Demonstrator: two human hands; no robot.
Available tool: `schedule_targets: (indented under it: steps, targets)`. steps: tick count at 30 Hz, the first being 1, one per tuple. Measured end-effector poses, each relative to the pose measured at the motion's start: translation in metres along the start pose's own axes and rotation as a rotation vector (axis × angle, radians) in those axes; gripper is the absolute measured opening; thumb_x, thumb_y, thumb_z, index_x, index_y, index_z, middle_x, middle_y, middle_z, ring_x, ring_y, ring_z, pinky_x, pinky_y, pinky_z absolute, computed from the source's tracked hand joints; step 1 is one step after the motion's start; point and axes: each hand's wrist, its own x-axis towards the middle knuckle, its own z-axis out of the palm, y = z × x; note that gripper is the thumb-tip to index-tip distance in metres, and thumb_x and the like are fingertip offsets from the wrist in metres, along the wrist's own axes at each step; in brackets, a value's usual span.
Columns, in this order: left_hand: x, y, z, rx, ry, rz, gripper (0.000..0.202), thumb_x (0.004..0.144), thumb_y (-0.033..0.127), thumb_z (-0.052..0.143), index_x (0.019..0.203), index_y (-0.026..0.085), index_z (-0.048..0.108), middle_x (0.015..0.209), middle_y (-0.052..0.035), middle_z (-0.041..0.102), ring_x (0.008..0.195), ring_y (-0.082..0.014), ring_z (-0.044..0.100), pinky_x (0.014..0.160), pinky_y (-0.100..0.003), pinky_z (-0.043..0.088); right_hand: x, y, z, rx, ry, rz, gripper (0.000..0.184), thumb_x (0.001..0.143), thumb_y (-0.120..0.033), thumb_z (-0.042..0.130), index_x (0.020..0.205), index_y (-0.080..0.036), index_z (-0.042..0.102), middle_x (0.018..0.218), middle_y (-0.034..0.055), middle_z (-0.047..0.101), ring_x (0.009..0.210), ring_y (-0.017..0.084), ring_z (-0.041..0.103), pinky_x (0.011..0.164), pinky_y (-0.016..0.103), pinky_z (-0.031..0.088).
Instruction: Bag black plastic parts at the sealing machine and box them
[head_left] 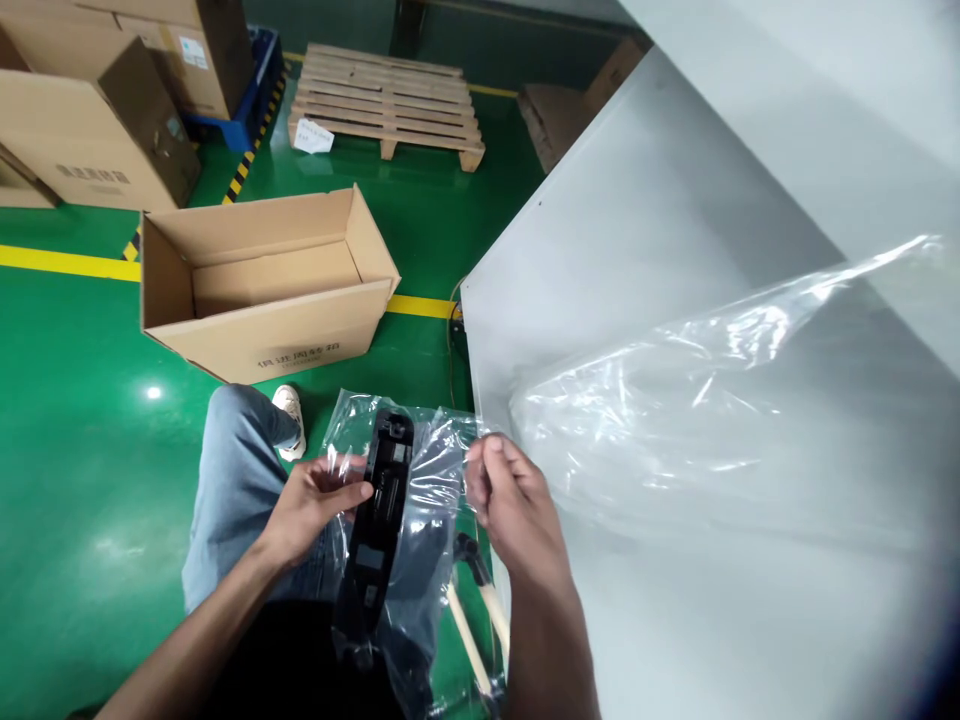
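A long black plastic part with several cut-outs lies on a clear plastic bag above my lap; I cannot tell whether it is inside the bag. My left hand grips the part at its left edge, thumb on top. The fingers of my right hand are pinched on the bag's right edge, pulling the film taut beside the part. Another sheet of clear plastic film lies across the grey-white surface to the right.
An open cardboard box stands on the green floor ahead. Beyond it are a wooden pallet and more cartons, one on a blue pallet. Cream-coloured tubes with a black joint stand below my right hand.
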Motion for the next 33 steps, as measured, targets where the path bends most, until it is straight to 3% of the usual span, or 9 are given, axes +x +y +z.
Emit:
schedule_targets:
  steps: [4, 7, 15, 18, 20, 23, 26, 29, 33]
  targets:
    - [-0.004, 0.009, 0.001, 0.0, -0.151, 0.052, 0.054, 0.062, 0.036, 0.102, 0.107, 0.016, 0.081, 0.092, -0.0067, 0.075, 0.086, -0.0201, 0.066, 0.078, -0.028, 0.054, 0.006, -0.004, 0.007, -0.041, -0.029, -0.022, 0.055, 0.098, -0.074, 0.055, 0.077, -0.023, 0.056, 0.054, -0.0069, 0.043, 0.046, 0.009, 0.034, 0.045, 0.025, 0.027]
    - [-0.003, 0.012, -0.001, 0.019, -0.203, 0.015, 0.037, 0.067, 0.038, 0.099, 0.089, 0.014, 0.082, 0.086, -0.0077, 0.074, 0.078, -0.019, 0.063, 0.074, -0.029, 0.052, 0.009, -0.009, 0.009, -0.105, -0.065, -0.082, 0.057, 0.096, -0.076, 0.057, 0.077, -0.022, 0.058, 0.053, -0.0063, 0.046, 0.046, 0.009, 0.038, 0.046, 0.026, 0.03]
    - [-0.004, 0.017, -0.026, 0.025, -0.074, 0.023, 0.034, 0.063, 0.036, 0.098, 0.076, 0.012, 0.079, 0.07, -0.0029, 0.064, 0.062, -0.0119, 0.053, 0.056, -0.022, 0.044, 0.042, -0.012, -0.015, -0.112, -0.065, -0.006, 0.056, 0.076, -0.074, 0.081, 0.088, -0.02, 0.069, 0.06, -0.005, 0.054, 0.048, 0.009, 0.044, 0.041, 0.024, 0.029]
    - [-0.001, 0.025, -0.041, -0.044, 0.079, 0.032, 0.038, 0.057, 0.036, 0.101, 0.077, 0.013, 0.078, 0.072, -0.0034, 0.069, 0.061, -0.0128, 0.058, 0.056, -0.022, 0.046, 0.049, -0.014, -0.022, -0.005, -0.065, -0.035, 0.065, 0.067, -0.067, 0.089, 0.113, -0.023, 0.073, 0.087, 0.0028, 0.071, 0.073, 0.017, 0.067, 0.052, 0.026, 0.048]
    - [0.002, 0.033, -0.054, -0.101, 0.231, 0.075, 0.041, 0.053, 0.036, 0.103, 0.078, 0.014, 0.078, 0.075, -0.0029, 0.071, 0.062, -0.0127, 0.06, 0.055, -0.021, 0.045, 0.044, -0.014, -0.02, -0.01, 0.086, -0.15, 0.064, 0.07, -0.062, 0.09, 0.119, -0.025, 0.073, 0.108, 0.0074, 0.075, 0.098, 0.023, 0.072, 0.072, 0.032, 0.058]
    - [0.004, 0.045, -0.071, -0.16, 0.365, 0.191, 0.04, 0.058, 0.036, 0.1, 0.085, 0.015, 0.079, 0.083, -0.0028, 0.074, 0.068, -0.0131, 0.064, 0.059, -0.022, 0.047, 0.021, -0.005, 0.0, -0.155, 0.25, -0.337, 0.046, 0.083, -0.054, 0.083, 0.118, -0.026, 0.074, 0.113, 0.0092, 0.074, 0.104, 0.023, 0.071, 0.09, 0.039, 0.059]
    - [0.004, 0.053, -0.077, -0.178, 0.435, 0.315, 0.036, 0.066, 0.037, 0.096, 0.088, 0.016, 0.078, 0.088, -0.0026, 0.075, 0.075, -0.0141, 0.065, 0.064, -0.023, 0.048, -0.006, 0.016, 0.032, -0.318, 0.187, -0.404, 0.047, 0.084, -0.054, 0.081, 0.12, -0.025, 0.071, 0.111, 0.0103, 0.072, 0.099, 0.024, 0.069, 0.092, 0.044, 0.058]
    - [0.003, 0.056, -0.072, -0.198, 0.501, 0.406, 0.033, 0.068, 0.037, 0.095, 0.075, 0.016, 0.071, 0.079, 0.0007, 0.07, 0.072, -0.0124, 0.062, 0.062, -0.022, 0.046, -0.019, 0.04, 0.06, -0.385, 0.14, -0.332, 0.073, 0.07, -0.057, 0.091, 0.129, -0.023, 0.064, 0.116, 0.0124, 0.071, 0.104, 0.029, 0.069, 0.092, 0.046, 0.059]
    - [0.002, 0.055, -0.068, -0.196, 0.542, 0.411, 0.036, 0.068, 0.037, 0.096, 0.072, 0.015, 0.067, 0.078, 0.0012, 0.069, 0.071, -0.0124, 0.063, 0.064, -0.022, 0.049, -0.007, 0.06, 0.07, -0.22, -0.114, -0.094, 0.041, 0.092, -0.061, 0.069, 0.101, -0.021, 0.071, 0.09, 0.0087, 0.076, 0.085, 0.024, 0.073, 0.082, 0.038, 0.06]
